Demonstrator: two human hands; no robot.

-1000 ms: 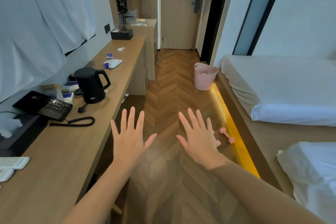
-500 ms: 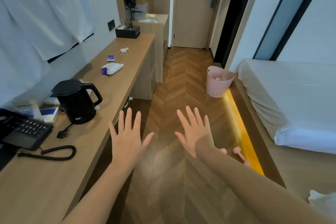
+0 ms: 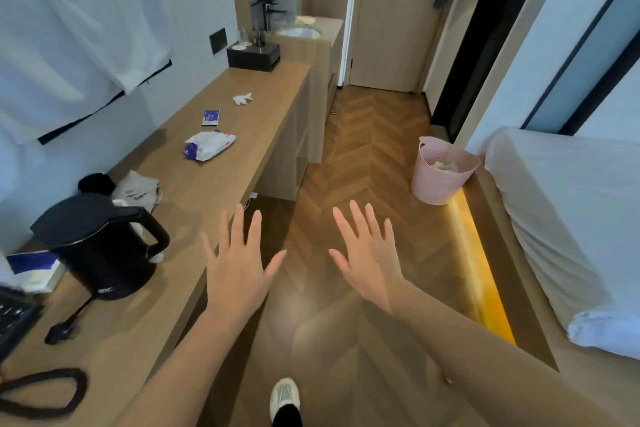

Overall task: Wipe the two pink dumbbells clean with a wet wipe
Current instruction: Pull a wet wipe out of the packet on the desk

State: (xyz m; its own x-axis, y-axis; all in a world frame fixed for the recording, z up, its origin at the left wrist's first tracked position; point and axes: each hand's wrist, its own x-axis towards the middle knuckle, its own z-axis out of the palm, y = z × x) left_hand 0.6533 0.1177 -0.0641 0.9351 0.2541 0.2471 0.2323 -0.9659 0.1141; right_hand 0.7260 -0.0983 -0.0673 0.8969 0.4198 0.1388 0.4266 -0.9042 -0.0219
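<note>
We hold left hand (image 3: 239,270) and right hand (image 3: 370,260) splayed, empty — over bare herringbone floor (image 3: 363,156) beside the desk (image 3: 214,184) edge.

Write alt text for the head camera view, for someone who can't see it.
Two empty hands, left hand and right hand, spread open over a herringbone wood floor in a narrow room. A wet wipe pack and black kettle sit on the long desk at left; a pink bin stands beside the bed at right.
</note>
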